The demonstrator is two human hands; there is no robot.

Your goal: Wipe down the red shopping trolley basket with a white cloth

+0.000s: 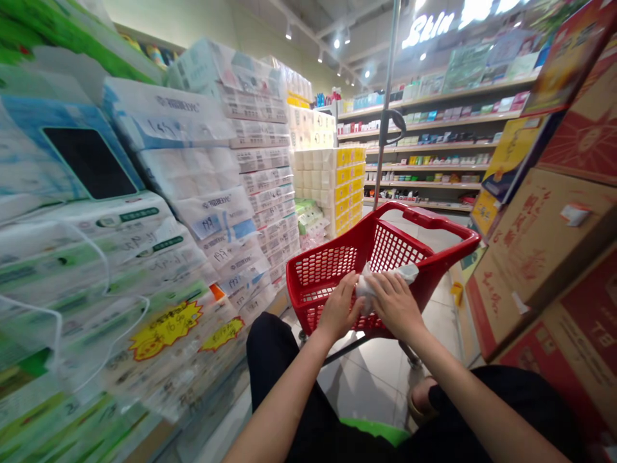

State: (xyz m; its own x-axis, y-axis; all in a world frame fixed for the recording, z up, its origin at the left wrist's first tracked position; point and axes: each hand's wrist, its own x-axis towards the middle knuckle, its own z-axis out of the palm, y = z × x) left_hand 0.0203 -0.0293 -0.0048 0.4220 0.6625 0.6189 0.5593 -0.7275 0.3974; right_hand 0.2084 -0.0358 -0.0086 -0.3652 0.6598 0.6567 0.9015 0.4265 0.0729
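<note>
A red plastic shopping cart (328,257) with a perforated basket stands in front of my knees. At its near rim is a crumpled white cloth or tissue (409,273); I cannot tell which. My right hand (396,303) lies over the cloth with its fingers bent round it, against the rim. Close on the left, my left hand (339,307) has its thumb and fingers curled at the cloth's left end. The underside of both hands' grip is hidden. The cart's red handle (424,218) is on the far right side of the basket.
Stacked tissue packs (207,212) line the left, with a dark-screened phone (91,162) on them and a white cable (107,263). Cardboard cartons (544,238) crowd the right. A metal pole (383,128) rises behind the cart, before stocked shelves (434,119). Something green (376,431) shows beneath me.
</note>
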